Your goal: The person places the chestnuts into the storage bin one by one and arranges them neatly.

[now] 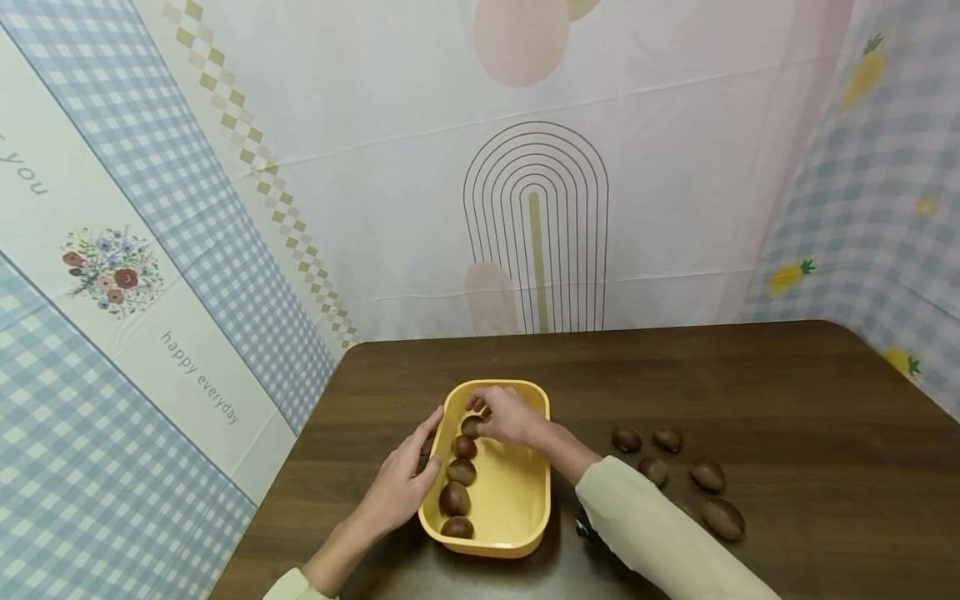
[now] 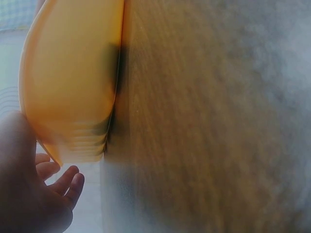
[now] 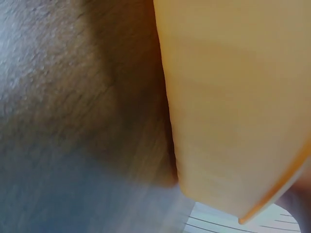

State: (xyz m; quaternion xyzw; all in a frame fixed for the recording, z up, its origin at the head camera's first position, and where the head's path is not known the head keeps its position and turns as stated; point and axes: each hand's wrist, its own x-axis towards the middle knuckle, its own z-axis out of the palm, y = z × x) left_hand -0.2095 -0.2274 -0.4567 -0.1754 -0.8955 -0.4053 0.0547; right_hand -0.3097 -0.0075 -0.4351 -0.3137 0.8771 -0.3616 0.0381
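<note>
A yellow plastic bin stands on the table, its long sides running away from me. Several brown chestnuts form a line along its left inner wall. My left hand holds the bin's left side, thumb over the rim and fingers along the outside; the left wrist view shows this hand at the rim too. Reaching over the right rim, my right hand pinches the farthest chestnut of the line near the far left corner. The bin's outer wall fills much of the right wrist view.
More loose chestnuts lie on the brown wooden table to the right of the bin, some close by the right sleeve. Beneath that sleeve a small dark object shows partly. Printed cloths hang behind and beside the table.
</note>
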